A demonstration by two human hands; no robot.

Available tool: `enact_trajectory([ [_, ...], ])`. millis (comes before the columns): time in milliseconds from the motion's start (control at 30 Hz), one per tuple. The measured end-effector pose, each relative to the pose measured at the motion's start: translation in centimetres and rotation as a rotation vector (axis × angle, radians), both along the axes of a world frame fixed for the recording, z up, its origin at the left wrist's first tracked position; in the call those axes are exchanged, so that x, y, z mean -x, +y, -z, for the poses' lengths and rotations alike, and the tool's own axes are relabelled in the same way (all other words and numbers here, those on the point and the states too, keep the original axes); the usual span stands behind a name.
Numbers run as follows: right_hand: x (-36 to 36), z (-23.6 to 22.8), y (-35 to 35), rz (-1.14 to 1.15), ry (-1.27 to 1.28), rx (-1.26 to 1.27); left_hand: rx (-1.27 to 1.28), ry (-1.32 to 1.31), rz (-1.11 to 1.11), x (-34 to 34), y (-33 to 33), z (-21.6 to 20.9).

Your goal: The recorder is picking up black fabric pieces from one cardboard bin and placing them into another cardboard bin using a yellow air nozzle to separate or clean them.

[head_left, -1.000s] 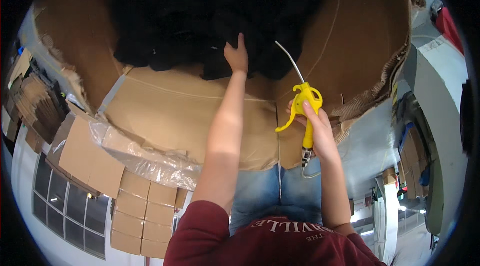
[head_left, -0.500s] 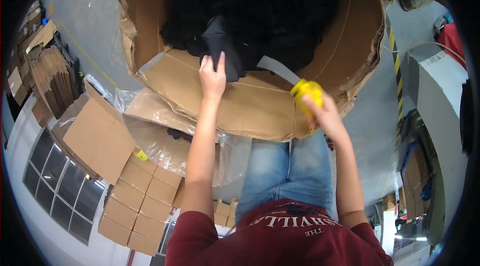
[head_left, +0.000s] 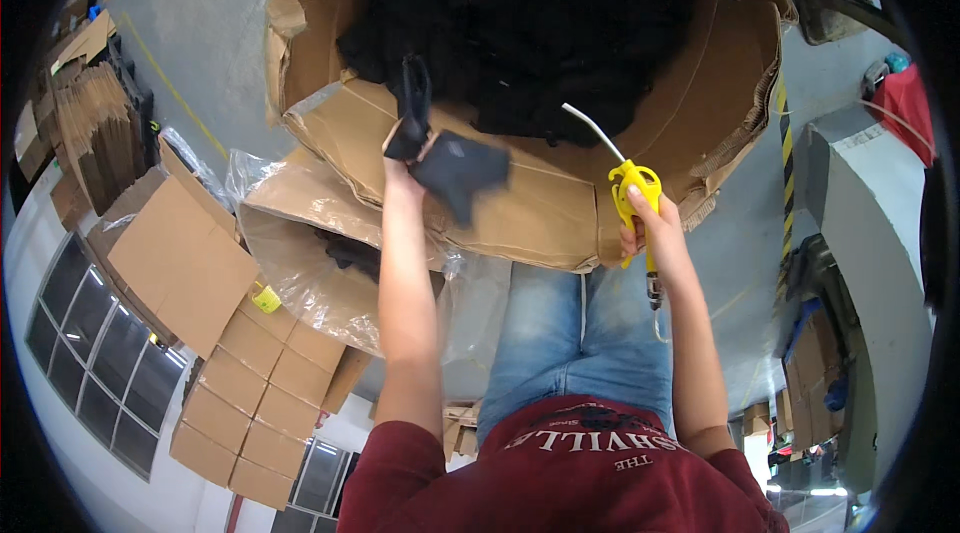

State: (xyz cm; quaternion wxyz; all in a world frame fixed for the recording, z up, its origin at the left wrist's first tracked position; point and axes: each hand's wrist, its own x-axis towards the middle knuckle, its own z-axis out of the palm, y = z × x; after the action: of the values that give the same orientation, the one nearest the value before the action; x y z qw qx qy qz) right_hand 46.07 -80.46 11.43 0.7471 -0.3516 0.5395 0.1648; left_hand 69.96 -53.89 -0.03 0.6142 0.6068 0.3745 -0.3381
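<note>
In my left hand [head_left: 396, 165] is a floppy black fabric piece [head_left: 462, 173], partly smeared by motion. Its wide flap hangs to the right of my fingers, and a narrower strip-like part stands up above them. My right hand [head_left: 656, 233] is closed around a yellow air blow gun [head_left: 628, 191], thumb high on its body; its thin pale nozzle angles up and to the left. Both hands are over the near wall of a big cardboard box [head_left: 550, 208]. Inside, a heap of black fabric pieces [head_left: 520, 43] fills much of the box.
Beside the box at lower left stands an open carton lined with clear plastic [head_left: 300, 263], with dark items inside. Stacked brown cartons [head_left: 245, 403] and flattened cardboard [head_left: 95, 133] lie farther left. A hose fitting [head_left: 655, 293] hangs below the blow gun.
My left hand has drawn the black fabric piece left, and its flap has swung out to the right. The blow gun has turned from pointing at the heap to a more upright angle.
</note>
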Motion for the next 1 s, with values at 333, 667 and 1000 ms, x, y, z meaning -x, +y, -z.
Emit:
enact_trajectory([
  [333,-1.9,-0.6,-0.6,-0.261,-0.171,-0.266,0.263,-0.348,0.876,2.9,-2.9,-10.4],
  [667,0.1,1.5,-2.3,-0.187,-0.018,-0.029,-0.879,0.362,0.642,1.0,19.2,-25.3],
  [1000,3.8,3.7,-4.4,0.078,0.057,0.203,-0.412,-0.591,1.138,3.5,-11.2,-6.3],
])
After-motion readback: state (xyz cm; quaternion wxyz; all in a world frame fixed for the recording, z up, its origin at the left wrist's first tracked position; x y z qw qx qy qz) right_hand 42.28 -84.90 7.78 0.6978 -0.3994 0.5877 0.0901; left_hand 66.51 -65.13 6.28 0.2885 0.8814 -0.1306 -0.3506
